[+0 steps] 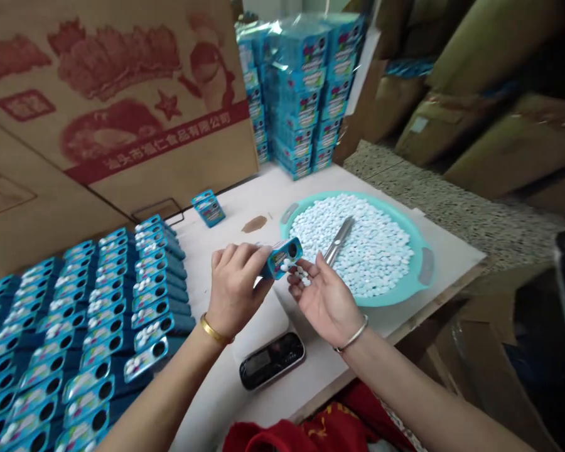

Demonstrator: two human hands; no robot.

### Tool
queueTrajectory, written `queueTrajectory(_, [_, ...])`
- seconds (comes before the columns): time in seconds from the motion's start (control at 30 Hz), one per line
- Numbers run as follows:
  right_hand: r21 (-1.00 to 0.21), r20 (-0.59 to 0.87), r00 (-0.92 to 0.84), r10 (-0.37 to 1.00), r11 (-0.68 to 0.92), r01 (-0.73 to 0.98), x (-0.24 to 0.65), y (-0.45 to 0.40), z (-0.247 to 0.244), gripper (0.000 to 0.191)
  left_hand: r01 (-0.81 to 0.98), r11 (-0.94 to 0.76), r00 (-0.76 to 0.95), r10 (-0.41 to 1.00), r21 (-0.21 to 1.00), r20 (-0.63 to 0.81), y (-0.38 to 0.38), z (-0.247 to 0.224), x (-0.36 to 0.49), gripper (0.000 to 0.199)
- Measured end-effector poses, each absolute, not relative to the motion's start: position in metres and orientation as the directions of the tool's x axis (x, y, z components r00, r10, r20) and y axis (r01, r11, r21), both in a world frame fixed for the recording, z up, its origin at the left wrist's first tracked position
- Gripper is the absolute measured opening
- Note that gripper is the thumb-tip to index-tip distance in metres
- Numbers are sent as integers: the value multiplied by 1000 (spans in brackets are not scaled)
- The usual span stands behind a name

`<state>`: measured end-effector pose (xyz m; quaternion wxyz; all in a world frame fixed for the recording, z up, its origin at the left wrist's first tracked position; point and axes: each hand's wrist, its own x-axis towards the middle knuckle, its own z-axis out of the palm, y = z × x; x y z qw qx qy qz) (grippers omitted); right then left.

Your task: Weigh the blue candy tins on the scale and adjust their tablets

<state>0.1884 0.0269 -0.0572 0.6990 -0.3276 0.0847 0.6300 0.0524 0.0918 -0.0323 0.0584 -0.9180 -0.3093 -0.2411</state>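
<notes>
My left hand [238, 282] grips a small blue box [277, 256] of printed card, tilted toward my other hand, with a dark round spot on its face. My right hand [327, 301] is cupped palm up just below it, with several white candies [304, 276] on the fingers. Some candies lie at the box's near end, between box and fingertips. Behind my right hand stands a turquoise basin [417, 251] full of white candies, a metal scoop [339, 240] resting on them. Beneath my hands is a white scale [263, 320] with a black display [272, 361].
Rows of upright blue boxes [103, 307], many with candies on top, cover the left side. Two blue boxes [208, 208] stand near a large printed carton [136, 94]. Wrapped stacks of boxes [296, 94] rise at the back of the white table [245, 188]. Cartons [513, 138] fill the right.
</notes>
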Motion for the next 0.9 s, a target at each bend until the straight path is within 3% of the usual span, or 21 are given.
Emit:
queueTrajectory(0.1, [-300, -527, 288, 799, 142, -943, 215, 55, -49, 37, 438, -849, 828, 253, -295, 501, 116, -19, 90, 21])
queueTrajectory(0.2, [-272, -513, 333, 791, 218, -937, 237, 75, -56, 35, 328, -858, 857, 96, -394, 506, 135, -32, 118, 24])
queueTrajectory(0.4, [-233, -504, 374, 778, 295, -927, 253, 86, -72, 23, 333, -844, 779, -6, -421, 627, 146, -56, 132, 21])
queueTrajectory(0.7, [-230, -485, 341, 805, 258, -938, 247, 85, -76, 11, 444, -832, 720, 112, -331, 685, 136, -68, 126, 25])
queueTrajectory(0.9, [-250, -453, 319, 833, 225, -942, 239, 79, -79, 4, 513, -842, 627, 234, -168, 743, 124, -65, 116, 27])
